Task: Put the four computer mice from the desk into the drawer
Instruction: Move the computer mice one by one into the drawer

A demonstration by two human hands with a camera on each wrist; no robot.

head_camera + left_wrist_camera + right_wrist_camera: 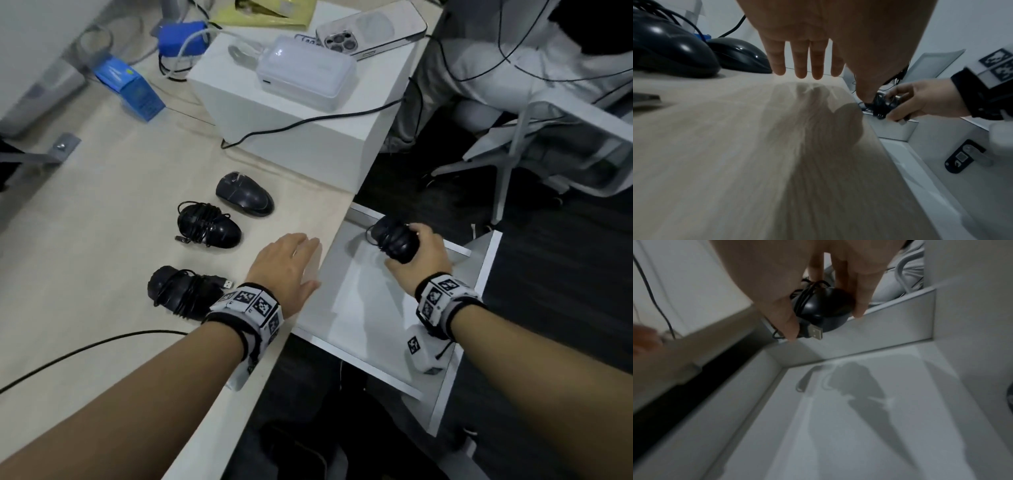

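left hand [287, 263] flat-fingered above desk [102, 212]; right hand [419, 255] clutches mouse [397, 241] over drawer [359, 308].

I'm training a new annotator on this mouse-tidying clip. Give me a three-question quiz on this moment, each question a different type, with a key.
1. How many computer mice lie on the desk?
2. True or false: the right hand has already set its cord-wrapped mouse on the floor of the drawer.
3. The left hand is: A) gripping a mouse, B) open with straight fingers above the desk edge, C) pulling the drawer front.

Key
1. Three: the unwrapped mouse, the middle wrapped mouse and the nearest wrapped mouse.
2. False; it holds the mouse above the drawer floor.
3. B
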